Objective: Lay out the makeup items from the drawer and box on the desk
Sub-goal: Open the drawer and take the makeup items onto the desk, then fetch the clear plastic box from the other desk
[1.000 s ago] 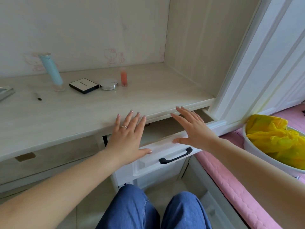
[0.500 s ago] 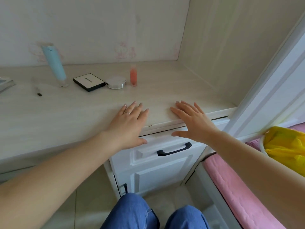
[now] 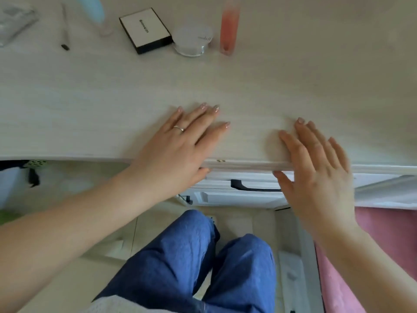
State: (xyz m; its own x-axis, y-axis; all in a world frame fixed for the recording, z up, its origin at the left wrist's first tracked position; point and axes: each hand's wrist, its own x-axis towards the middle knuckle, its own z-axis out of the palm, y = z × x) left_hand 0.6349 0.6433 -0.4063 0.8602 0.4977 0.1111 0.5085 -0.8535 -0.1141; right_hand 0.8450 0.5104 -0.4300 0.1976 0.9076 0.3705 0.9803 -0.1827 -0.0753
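Note:
My left hand [image 3: 180, 145] lies flat with straight fingers on the front edge of the pale wooden desk [image 3: 90, 98]. My right hand [image 3: 316, 168] is beside it, fingers straight, over the desk edge and the white drawer [image 3: 225, 179], which is pushed in; its black handle [image 3: 252, 186] shows between my hands. At the back of the desk stand a blue tube [image 3: 94, 10], a black-and-white compact box [image 3: 145, 30], a round clear jar [image 3: 193, 40] and an orange-pink bottle [image 3: 229, 28]. A thin pencil [image 3: 65, 28] lies at the left.
A clear plastic packet [image 3: 13, 21] lies at the desk's far left corner. My blue-trousered knees [image 3: 203, 256] are below the desk. A pink mattress [image 3: 379, 256] is at the right. Dark and green things [image 3: 33, 166] sit under the desk at left.
The drawer went from half open to pushed in under both hands. The view has since tilted down and moved closer to the desk edge; both hands stay flat there.

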